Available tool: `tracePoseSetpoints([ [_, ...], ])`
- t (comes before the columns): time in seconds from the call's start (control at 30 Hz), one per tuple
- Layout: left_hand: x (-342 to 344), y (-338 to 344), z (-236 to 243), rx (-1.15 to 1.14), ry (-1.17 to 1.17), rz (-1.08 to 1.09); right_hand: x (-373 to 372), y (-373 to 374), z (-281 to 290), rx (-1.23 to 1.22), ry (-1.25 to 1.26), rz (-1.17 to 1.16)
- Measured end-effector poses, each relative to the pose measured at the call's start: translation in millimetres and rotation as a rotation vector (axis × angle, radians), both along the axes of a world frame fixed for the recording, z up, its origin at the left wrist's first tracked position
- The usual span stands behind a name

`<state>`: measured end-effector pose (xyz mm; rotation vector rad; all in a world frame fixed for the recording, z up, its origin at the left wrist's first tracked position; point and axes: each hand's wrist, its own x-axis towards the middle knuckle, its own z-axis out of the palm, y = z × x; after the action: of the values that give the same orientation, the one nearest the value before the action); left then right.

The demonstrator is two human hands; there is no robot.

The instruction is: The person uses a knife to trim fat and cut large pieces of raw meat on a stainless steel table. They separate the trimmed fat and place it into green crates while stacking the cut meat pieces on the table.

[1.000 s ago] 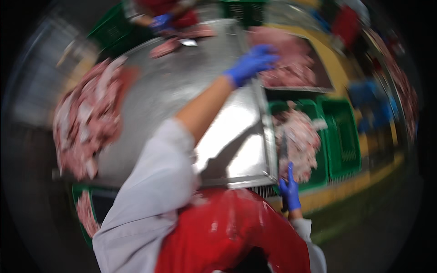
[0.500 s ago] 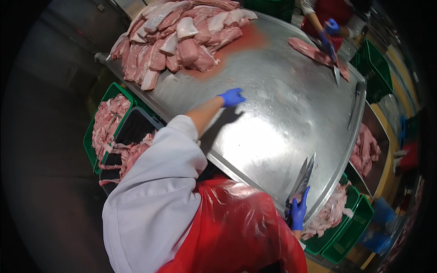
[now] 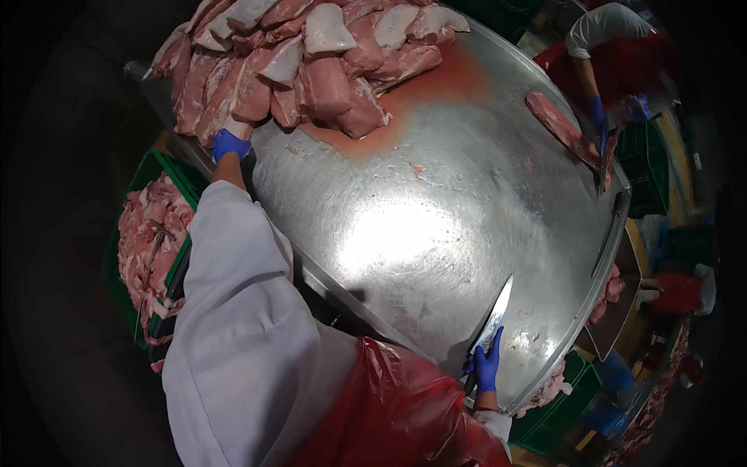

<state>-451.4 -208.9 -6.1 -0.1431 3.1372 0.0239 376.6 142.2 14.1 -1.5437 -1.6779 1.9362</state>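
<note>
My left hand (image 3: 231, 145), in a blue glove, reaches out at the far left and is closed on the near end of a pale pink piece of raw pork (image 3: 238, 128). That piece lies at the lower edge of a large heap of pork cuts (image 3: 327, 82) on the metal table (image 3: 311, 210). My gloved right hand (image 3: 485, 364) grips a knife (image 3: 496, 313) close to the table's near right edge. Its bright blade points away from me over the tabletop, while the fingers hide most of the handle.
Left of the table, a green crate (image 3: 124, 261) holds trimmings with a metal rod (image 3: 152, 261) on top. Another green crate (image 3: 572, 397) with trimmings (image 3: 551, 391) stands at the right. Across the table, a co-worker's gloved hand (image 3: 597, 117) works a long meat strip (image 3: 562, 127).
My left hand has moved from over the bare tabletop to the heap and closed on a piece of pork. The knife in my right hand has turned. The view has shifted.
</note>
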Motion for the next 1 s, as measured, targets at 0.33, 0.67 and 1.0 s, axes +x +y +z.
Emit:
tracePoseSetpoints([
  [0.33,-58,-22,-18,0.130,-0.157,-0.156,-21,-5,21,-0.014,-0.131,-0.062],
  [0.67,-9,-4,-14,0.073,-0.329,-0.122,-6,-2,5,0.043,-0.062,-0.072],
  [1.0,160,73,-16,-0.111,-0.531,-0.088,7,-4,11,-0.044,0.102,-0.095],
])
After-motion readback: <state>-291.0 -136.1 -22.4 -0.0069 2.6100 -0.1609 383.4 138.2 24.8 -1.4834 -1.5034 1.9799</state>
